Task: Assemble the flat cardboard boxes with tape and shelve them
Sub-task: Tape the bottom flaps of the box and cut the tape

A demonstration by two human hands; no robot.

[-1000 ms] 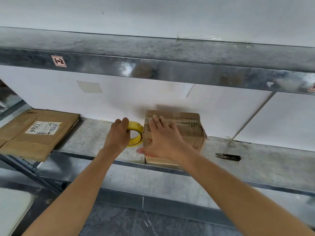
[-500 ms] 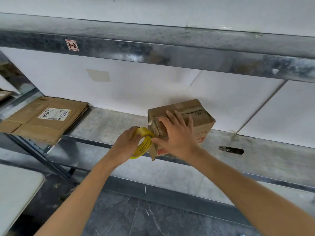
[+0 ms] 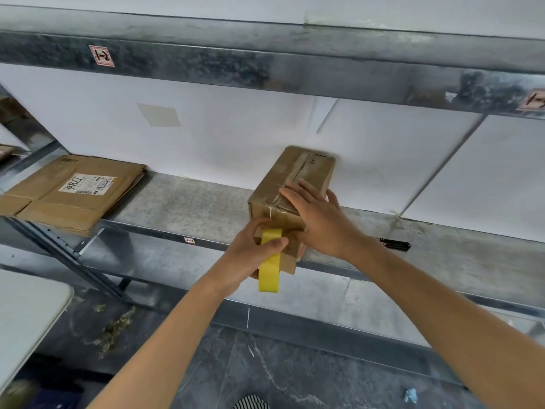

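Observation:
A small brown cardboard box (image 3: 309,169) stands on the metal shelf (image 3: 182,208), turned so one end juts over the front edge. My right hand (image 3: 318,216) lies on its top near the front corner, fingers spread and fairly straight. My left hand (image 3: 253,255) grips a yellow roll of tape (image 3: 269,270) against the box's front face, thumb over the roll. A thin strip of clear tape runs up from the roll onto the box's top edge.
A stack of flat cardboard boxes (image 3: 73,193) with a white label lies at the shelf's left end. Black snips (image 3: 395,245) rest on the shelf right of the box. An upper shelf beam (image 3: 265,66) hangs overhead. A white table corner (image 3: 26,314) sits at lower left.
The box has been turned and pulled toward the shelf's front edge. My left hand brought the tape roll from beside the box down onto its front face.

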